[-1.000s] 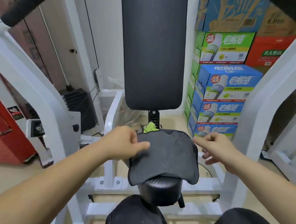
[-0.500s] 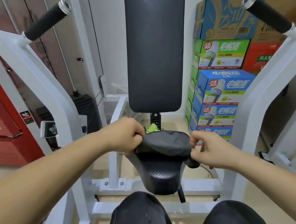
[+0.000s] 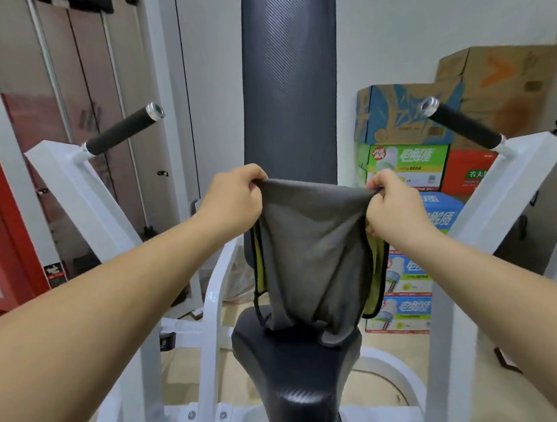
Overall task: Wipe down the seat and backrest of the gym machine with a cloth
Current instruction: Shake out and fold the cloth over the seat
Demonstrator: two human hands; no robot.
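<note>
Head view: left hand (image 3: 233, 199) and right hand (image 3: 394, 207) each pinch a top corner of the grey cloth (image 3: 313, 257), fingers clenched tight on the bunched fabric. Cloth hangs spread between the two sets of fingers, yellow-green underside showing along both side edges just below the knuckles. Its lower end drapes onto the rear of the black seat (image 3: 295, 374), well below the fingers. Grey backrest (image 3: 290, 88) stands upright directly behind the fingers, rising above them; the cloth's top edge crosses its lower part. Black-grip handles (image 3: 123, 129) on white arms flank both hands, outboard and higher. Stacked drink cartons (image 3: 406, 165) sit beyond the right fingers.
</note>
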